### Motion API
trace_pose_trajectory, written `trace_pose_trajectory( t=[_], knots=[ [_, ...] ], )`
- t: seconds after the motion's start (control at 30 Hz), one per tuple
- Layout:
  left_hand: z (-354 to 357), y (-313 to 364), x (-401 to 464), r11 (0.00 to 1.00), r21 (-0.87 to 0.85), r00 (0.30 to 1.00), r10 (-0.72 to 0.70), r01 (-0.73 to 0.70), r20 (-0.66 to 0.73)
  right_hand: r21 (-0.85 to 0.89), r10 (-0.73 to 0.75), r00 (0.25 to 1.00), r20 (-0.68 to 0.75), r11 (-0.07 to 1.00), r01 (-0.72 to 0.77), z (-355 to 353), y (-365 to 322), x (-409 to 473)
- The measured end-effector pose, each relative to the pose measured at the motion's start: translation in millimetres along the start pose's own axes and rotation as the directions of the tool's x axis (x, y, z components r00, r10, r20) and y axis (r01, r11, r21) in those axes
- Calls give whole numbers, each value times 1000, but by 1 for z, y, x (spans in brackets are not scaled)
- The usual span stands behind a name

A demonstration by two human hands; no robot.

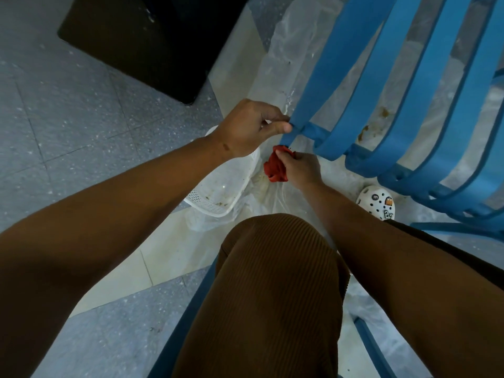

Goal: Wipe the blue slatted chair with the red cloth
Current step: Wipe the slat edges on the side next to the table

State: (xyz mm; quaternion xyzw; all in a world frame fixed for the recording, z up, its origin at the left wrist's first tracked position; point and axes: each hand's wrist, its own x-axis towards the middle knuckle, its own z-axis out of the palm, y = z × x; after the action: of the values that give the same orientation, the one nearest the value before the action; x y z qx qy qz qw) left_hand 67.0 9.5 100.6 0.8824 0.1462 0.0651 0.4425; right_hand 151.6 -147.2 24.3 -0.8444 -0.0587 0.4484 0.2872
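Note:
The blue slatted chair [387,85] fills the upper right, its slats curving down towards me. My left hand [251,126] grips the chair's near left corner with thumb and curled fingers. Just below that corner my right hand [300,170] holds the bunched red cloth [275,166] against the underside of the frame edge. Brown stains show on the plastic sheet seen between the slats.
A white perforated basket [218,186] lies on clear plastic sheeting [294,50] on the floor below my left hand. A black box [147,36] stands at the upper left. My knee in brown trousers [272,282] and a white clog [377,201] are below.

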Motion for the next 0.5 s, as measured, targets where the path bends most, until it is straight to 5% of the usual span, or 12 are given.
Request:
trace_pose_trajectory(
  t=[0.17,0.4,0.5],
  knots=[
    [3,-1,-2,999,-30,1000,-12,12,-16,-100,-7,998,55,995,12,-6,3,0],
    [5,-4,-2,999,-36,999,-24,23,-34,425,-63,991,122,905,5,-31,10,-16],
    [6,-3,-4,997,-65,999,-44,42,-28,501,-68,992,107,866,6,-25,11,-13]
  ],
)
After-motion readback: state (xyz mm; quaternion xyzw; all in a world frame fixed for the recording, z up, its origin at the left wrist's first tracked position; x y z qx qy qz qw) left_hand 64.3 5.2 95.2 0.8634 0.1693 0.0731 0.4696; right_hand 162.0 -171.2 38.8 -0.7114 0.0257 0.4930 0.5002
